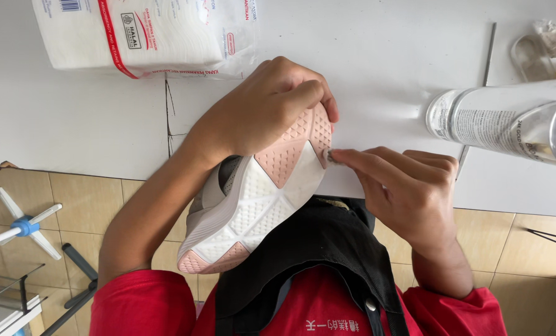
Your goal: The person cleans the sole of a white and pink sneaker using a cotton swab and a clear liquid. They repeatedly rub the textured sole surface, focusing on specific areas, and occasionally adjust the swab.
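L hand (262,109) grips shoe (259,199) sole-up; R hand (408,186) pinches small pad (329,156) at sole edge. Keep shoe steady, rub w/ light pressure.

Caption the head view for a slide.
Left hand holds a pink-and-white shoe sole-up while the right hand rubs a small pad against its edge.

Cotton-pad pack (147,34), spray can (508,121)

- Short red sleeves (138,302) on both arms, forearms bare.
- Black apron (315,249) over the red shirt, strap with a metal snap.
- White characters printed across the chest.
- Bare hands, no gloves, no rings.
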